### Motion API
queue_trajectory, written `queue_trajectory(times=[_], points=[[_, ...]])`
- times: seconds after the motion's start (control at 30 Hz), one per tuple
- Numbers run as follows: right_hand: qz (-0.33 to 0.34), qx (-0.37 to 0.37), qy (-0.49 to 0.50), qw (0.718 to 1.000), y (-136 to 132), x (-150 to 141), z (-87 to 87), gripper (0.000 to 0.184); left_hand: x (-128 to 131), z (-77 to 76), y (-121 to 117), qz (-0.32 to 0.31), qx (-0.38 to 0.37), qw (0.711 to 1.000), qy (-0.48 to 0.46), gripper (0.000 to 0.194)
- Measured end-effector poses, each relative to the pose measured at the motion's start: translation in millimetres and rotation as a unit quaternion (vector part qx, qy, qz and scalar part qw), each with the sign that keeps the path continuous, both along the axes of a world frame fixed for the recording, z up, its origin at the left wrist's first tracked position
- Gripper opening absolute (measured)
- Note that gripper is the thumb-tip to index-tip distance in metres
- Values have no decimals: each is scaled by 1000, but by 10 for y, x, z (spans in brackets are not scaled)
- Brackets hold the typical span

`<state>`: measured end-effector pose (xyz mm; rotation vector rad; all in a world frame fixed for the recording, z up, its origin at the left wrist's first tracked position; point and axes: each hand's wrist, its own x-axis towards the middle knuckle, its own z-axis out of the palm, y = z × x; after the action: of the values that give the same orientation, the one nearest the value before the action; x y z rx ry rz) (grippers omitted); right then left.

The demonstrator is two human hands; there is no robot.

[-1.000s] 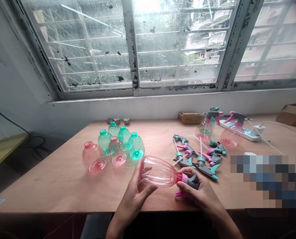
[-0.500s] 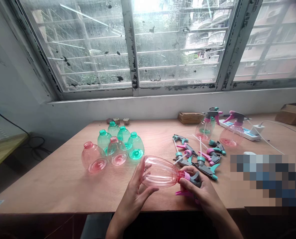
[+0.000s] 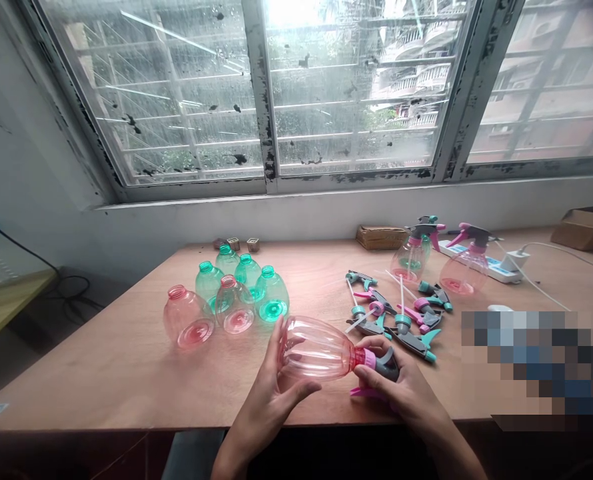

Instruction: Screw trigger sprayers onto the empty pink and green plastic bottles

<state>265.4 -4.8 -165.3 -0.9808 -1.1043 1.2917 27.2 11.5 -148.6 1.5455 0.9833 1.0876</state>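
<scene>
A clear pink spray bottle [image 3: 316, 348] lies sideways between my hands, above the table near its front edge. My left hand [image 3: 276, 390] is wrapped around the bottle's base end, thumb below and fingers behind it. At the neck, my right hand [image 3: 394, 373] grips the pink collar of the grey and pink spray head [image 3: 387, 364], whose pink trigger points down and left. The collar sits on the bottle's neck; whether it is fully tight I cannot tell. Just beyond my right hand lie several loose spray heads [image 3: 412, 340] with grey, teal and pink parts and white tubes.
Open pink bottles [image 3: 189, 320] and green bottles [image 3: 272, 297] stand at the left. Spray bottles with heads fitted [image 3: 464, 270] stand at the back right, by a white power strip [image 3: 496, 267] with cables. A brown box [image 3: 381, 237] lies by the wall.
The bottle has shifted slightly left and down with both hands still on it. My right hand's fingers have turned a little at the collar. The things on the table have not moved.
</scene>
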Motion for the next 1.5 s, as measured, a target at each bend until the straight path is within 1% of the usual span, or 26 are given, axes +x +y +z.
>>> queue_trajectory(times=[0.17, 0.27, 0.33, 0.43, 0.5, 0.6, 0.63, 0.77, 0.83, 1.03, 1.27, 1.33, 1.43, 1.47, 1.5], points=[[-10, 6, -18, 1000, 9, 22, -7, 40, -28, -58, 42, -13, -6, 1000, 6, 101], [-14, 12, -24, 1000, 25, 35, -40, 42, -46, -102, 52, -1, 35, 999, 25, 94], [-15, 11, -9, 1000, 32, 35, -59, 44, -46, -122, 51, 4, 66, 997, 32, 86], [-18, 5, 7, 1000, 36, 35, -72, 47, -31, -121, 48, 3, 75, 997, 32, 77], [-20, 5, -9, 1000, 37, 39, -70, 46, -19, -100, 46, 3, 71, 997, 38, 83], [-14, 8, -35, 999, 34, 44, -54, 44, -8, -63, 40, 4, 60, 997, 48, 101], [-11, 8, -38, 999, 32, 43, -47, 44, -7, -55, 38, 5, 50, 998, 45, 102], [2, 2, -29, 1000, 20, 31, -24, 44, -14, -50, 34, 9, 7, 1000, 25, 97], [5, 5, -30, 1000, 17, 29, -21, 43, -19, -48, 25, 12, 3, 1000, 21, 96], [-4, 13, -25, 1000, 19, 35, -31, 44, -14, -39, 0, 14, 42, 999, 22, 89], [-8, 8, -10, 1000, 20, 36, -39, 43, -39, -99, 33, 8, 73, 996, 48, 85], [-7, 6, -6, 1000, 18, 36, -36, 44, -42, -100, 25, 5, 78, 996, 52, 90], [-2, 9, -6, 1000, 13, 35, -27, 43, -33, -80, 7, 3, 71, 996, 52, 110], [0, 9, -7, 1000, 10, 33, -22, 42, -28, -70, 4, 2, 63, 997, 47, 113], [2, 8, -7, 1000, 8, 32, -18, 41, -22, -62, 4, 3, 55, 998, 39, 111]])
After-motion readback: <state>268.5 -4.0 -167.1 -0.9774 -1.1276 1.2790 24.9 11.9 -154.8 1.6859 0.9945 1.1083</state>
